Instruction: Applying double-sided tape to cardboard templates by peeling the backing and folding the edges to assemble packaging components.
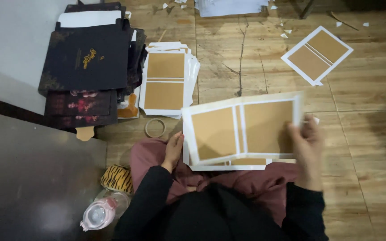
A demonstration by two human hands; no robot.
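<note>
Both hands [308, 149] | card sheet [242, 127] | long axis left-right, seemingly tilted

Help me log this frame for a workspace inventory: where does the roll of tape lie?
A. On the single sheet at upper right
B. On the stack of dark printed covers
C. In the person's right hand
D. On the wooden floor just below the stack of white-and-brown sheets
D: the roll of tape lies flat on the wooden floor, just below the stack of white-and-brown sheets, in neither hand.
</note>
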